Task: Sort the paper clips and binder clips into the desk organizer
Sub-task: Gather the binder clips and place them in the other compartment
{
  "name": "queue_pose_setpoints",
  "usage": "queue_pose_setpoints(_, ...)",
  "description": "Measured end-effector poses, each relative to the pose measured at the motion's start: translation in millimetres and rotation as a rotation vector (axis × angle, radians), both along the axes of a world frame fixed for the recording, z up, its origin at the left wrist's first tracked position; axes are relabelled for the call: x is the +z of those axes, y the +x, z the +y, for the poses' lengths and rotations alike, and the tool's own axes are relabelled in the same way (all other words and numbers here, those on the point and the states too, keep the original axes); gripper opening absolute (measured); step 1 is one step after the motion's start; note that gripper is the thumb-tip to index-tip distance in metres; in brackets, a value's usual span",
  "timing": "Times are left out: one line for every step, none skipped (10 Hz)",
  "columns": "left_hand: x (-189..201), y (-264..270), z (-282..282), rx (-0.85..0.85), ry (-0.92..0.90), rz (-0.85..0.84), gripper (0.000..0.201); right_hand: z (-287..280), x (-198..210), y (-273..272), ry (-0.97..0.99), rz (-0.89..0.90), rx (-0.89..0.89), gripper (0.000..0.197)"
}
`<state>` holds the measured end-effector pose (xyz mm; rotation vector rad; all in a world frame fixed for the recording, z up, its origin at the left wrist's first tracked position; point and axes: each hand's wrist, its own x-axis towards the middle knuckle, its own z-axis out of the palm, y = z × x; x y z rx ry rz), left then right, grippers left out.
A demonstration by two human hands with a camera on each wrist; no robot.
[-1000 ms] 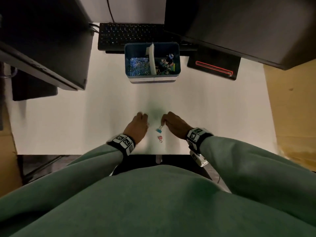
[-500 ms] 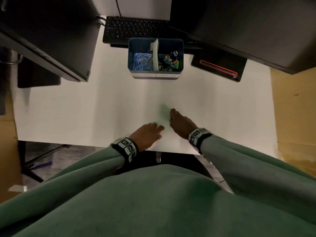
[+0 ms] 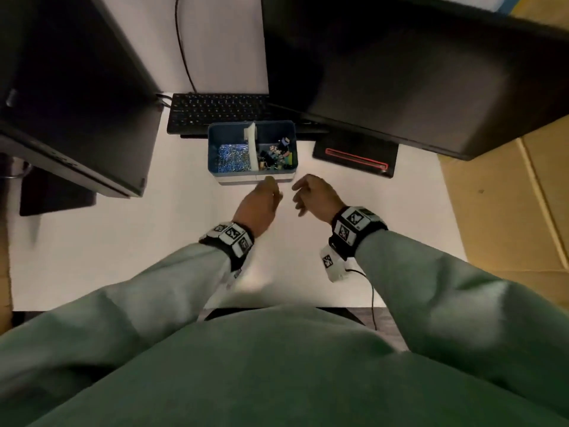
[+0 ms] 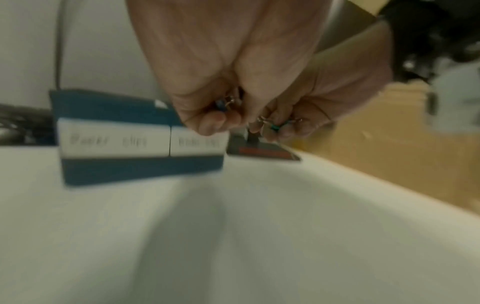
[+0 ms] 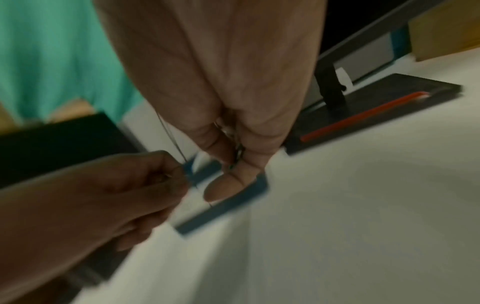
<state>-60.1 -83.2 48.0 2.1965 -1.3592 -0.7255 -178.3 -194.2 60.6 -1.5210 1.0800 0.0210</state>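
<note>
left hand: pinching small clip, just short of organizer
right hand: pinching teal binder clip, beside left
organizer: on desk, clips sorted inside

The head view looks steeply down from above onto the white desk. Each wrist view looks low along its palm, very near. All three share the blue organizer.
</note>
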Motion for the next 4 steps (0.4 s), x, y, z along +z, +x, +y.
queue_pose_setpoints(25,31,-64,0.135,0.03,-0.054,0.007,-34,24,49,-0.272,0.016,-0.021,0.016)
queue_pose_setpoints(35,42,-87,0.083,0.183,-0.107,0.027,-42,39,73,-0.43,0.206,0.155,0.024)
queue_pose_setpoints(32,47,-85,0.072,0.147,-0.134,0.035,-38,45,82,-0.543,0.234,0.285,0.032)
queue_pose_setpoints(46,47,-67,0.11,0.084,-0.22,0.026,-33,60,70,-0.642,0.129,0.378,0.031)
